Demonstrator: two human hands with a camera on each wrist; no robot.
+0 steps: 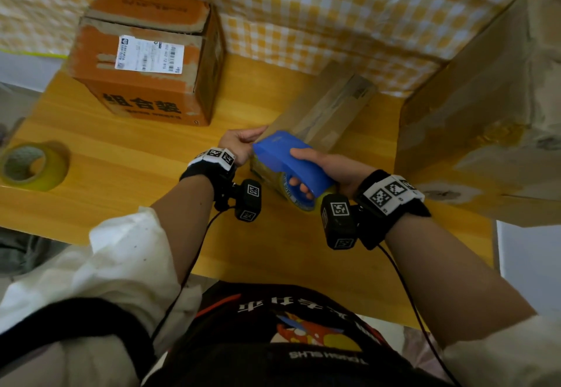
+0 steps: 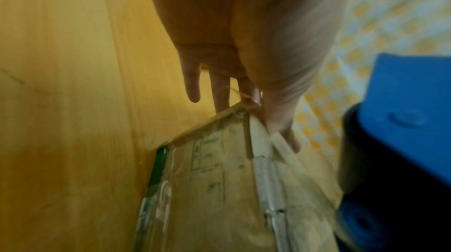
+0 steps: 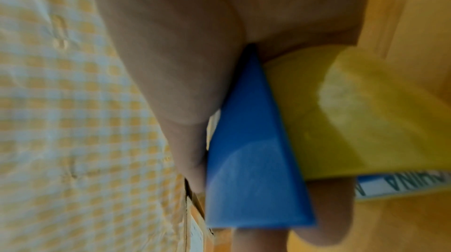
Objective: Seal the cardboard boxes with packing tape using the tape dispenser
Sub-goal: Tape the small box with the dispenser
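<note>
The right hand (image 1: 331, 168) has its fingers (image 1: 299, 187) curled through the handle of a blue dispenser (image 1: 291, 162) loaded with yellowish tape (image 3: 366, 113), held against the near end of a small brown box (image 1: 321, 113) lying on the wooden counter (image 1: 127, 155). The left hand (image 1: 239, 142) grips that box's near corner, thumb on top and fingers (image 2: 220, 92) straight down its side. Left of the small box stands an orange box (image 1: 145, 55), further left a spare tape roll (image 1: 32, 166), and to its right a large box (image 1: 485, 107).
</note>
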